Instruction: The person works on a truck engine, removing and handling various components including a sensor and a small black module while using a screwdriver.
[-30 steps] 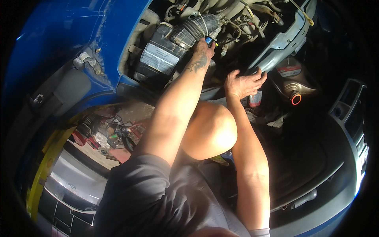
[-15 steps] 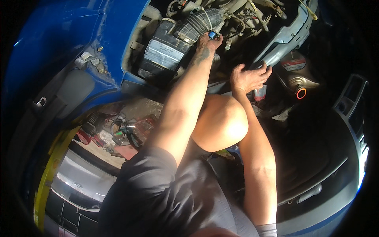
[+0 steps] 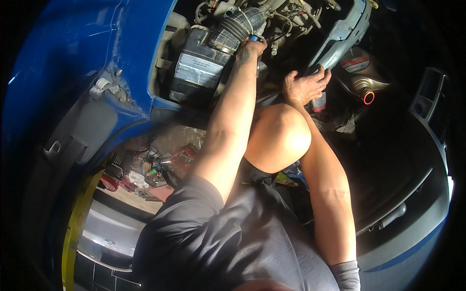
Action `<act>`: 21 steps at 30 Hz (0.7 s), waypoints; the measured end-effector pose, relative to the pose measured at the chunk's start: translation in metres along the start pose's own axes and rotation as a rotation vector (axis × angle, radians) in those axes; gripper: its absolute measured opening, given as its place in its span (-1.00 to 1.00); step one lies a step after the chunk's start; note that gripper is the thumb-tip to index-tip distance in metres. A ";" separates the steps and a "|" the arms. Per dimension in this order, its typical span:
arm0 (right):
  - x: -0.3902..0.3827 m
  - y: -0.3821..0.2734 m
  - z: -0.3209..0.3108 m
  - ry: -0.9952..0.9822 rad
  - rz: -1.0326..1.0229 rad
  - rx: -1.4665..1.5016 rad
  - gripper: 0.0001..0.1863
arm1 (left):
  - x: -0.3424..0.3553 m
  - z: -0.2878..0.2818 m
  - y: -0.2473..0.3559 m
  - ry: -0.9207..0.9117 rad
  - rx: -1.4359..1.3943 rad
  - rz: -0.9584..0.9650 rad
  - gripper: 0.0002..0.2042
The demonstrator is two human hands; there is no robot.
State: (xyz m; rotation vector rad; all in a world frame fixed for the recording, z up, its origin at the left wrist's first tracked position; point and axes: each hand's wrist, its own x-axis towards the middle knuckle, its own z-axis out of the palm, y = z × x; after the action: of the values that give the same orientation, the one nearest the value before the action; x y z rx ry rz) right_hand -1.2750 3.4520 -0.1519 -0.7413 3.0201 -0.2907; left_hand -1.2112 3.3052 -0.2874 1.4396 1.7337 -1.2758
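My left hand [image 3: 252,48] reaches into the engine bay with its fingers closed on a small blue part [image 3: 254,38], beside the ribbed intake hose [image 3: 228,26] and above the right side of a black airbox [image 3: 191,82]. My right hand [image 3: 303,87] is at the lower end of a long grey metal crossmember [image 3: 342,34]; its fingers are apart and slightly curled, their tips at the edge of that piece. A red-and-grey container [image 3: 318,104] sits just under the right hand, partly hidden. My bare knee [image 3: 276,133] is raised between my forearms.
Blue bodywork [image 3: 63,53] and a grey seat piece [image 3: 94,128] are at left. Tools and scraps [image 3: 145,172] lie below near a yellow frame [image 3: 70,257]. A metal can [image 3: 374,82] with an orange-rimmed spout stands right of my right hand, beside a dark interior panel [image 3: 427,111].
The view has shifted slightly, so the surroundings and both arms sit a little differently in frame. My left hand stays at the blue part; my right hand stays by the crossmember.
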 end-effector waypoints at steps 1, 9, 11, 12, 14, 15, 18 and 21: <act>0.000 0.002 0.001 0.007 0.003 -0.005 -0.19 | 0.003 -0.001 -0.001 0.003 0.007 -0.005 -0.73; 0.003 0.019 0.005 0.017 0.020 -0.014 -0.18 | 0.071 0.001 0.004 -0.211 0.211 -0.030 -0.81; 0.004 0.012 -0.002 -0.017 0.043 -0.021 -0.18 | 0.077 0.006 0.010 -0.286 0.242 -0.042 -0.82; -0.001 -0.007 -0.008 -0.033 0.022 0.020 -0.19 | 0.087 0.017 0.036 -0.420 0.277 -0.016 -0.75; 0.000 0.000 -0.004 0.024 0.003 0.031 -0.19 | 0.078 0.014 0.035 -0.454 0.274 -0.055 -0.67; 0.005 0.015 -0.001 0.052 0.024 -0.004 -0.19 | 0.094 0.009 0.017 -0.419 0.289 -0.083 -0.69; 0.000 0.001 -0.005 -0.010 0.031 0.011 -0.19 | 0.095 0.017 0.033 -0.484 0.297 0.008 -0.75; -0.002 -0.001 -0.004 -0.029 0.024 0.027 -0.19 | 0.091 0.021 0.041 -0.460 0.337 -0.012 -0.74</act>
State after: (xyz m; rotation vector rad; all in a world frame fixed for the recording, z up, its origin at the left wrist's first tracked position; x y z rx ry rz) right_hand -1.2731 3.4523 -0.1480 -0.7004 2.9893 -0.3175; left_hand -1.2006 3.3249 -0.3868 1.1775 1.2662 -1.8041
